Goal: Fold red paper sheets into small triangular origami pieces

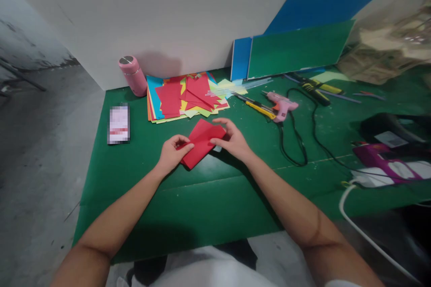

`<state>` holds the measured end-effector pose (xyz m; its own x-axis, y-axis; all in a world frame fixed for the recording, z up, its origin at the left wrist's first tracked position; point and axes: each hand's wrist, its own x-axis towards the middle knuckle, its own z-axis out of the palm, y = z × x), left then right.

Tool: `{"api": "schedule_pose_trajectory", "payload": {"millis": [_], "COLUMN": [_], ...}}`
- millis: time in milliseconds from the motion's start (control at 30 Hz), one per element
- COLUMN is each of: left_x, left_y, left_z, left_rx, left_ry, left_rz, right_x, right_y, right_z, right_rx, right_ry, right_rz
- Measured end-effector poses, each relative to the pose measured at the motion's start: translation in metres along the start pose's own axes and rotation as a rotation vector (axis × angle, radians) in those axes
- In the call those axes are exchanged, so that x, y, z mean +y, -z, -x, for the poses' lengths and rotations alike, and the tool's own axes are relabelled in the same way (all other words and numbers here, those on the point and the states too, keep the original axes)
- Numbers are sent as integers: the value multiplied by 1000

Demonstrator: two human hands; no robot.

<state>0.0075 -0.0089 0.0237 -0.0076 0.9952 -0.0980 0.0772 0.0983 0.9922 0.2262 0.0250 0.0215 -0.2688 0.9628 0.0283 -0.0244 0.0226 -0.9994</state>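
A pink bottle (136,80) stands close to the wall (161,18) on your left, beyond a pixelated pale item (119,124). Ahead of you, blue and green boards (296,49) lean upright. To your right, a pink glue gun (282,105) lies beside a yellow cutter (261,108) on the green table (208,206), near black-and-yellow hand tools (315,92) and a white power strip (372,178).

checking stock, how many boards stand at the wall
3 visible: small blue board at left, green board beside it, large blue board behind the green; more may be hidden.
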Motion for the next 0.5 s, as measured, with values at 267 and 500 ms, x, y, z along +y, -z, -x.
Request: {"api": "schedule_pose_trajectory", "payload": {"millis": [267, 500], "left_x": [-11, -9], "left_y": [-17, -21], "left_z": [3, 8], "left_rx": [8, -51], "left_ry": [-20, -19], "left_rz": [350, 290], "right_x": [7, 3], "right_y": [-11, -20], "right_z": [4, 12], "right_rx": [-192, -80], "right_ry": [-62, -88], "right_rz": [-45, 40]}}
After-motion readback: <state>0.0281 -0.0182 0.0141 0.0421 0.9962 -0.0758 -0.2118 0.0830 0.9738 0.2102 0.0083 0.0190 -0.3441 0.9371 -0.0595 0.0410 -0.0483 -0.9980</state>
